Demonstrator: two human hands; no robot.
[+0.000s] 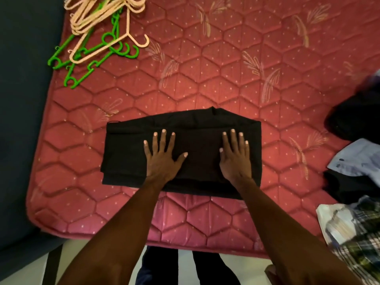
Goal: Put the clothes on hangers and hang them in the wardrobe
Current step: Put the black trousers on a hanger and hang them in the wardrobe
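Black folded garment (181, 149): flat on the red quilted mattress (226, 64), near its front edge.
My hands: left hand (162, 157) and right hand (235, 156) spread, pressing it.
Hangers (98, 36): peach and green, far-left corner.
Clothes pile (355, 161): right edge.

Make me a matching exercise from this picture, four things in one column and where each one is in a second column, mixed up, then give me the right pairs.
Things
1. folded black garment
2. green and peach hangers
3. light blue shirt
4. left hand

Places
A. far left corner of the mattress
B. flat on the garment's left half
C. right edge, among piled clothes
D. middle of the mattress, near its front edge

Pairs: 1-D, 2-A, 3-C, 4-B
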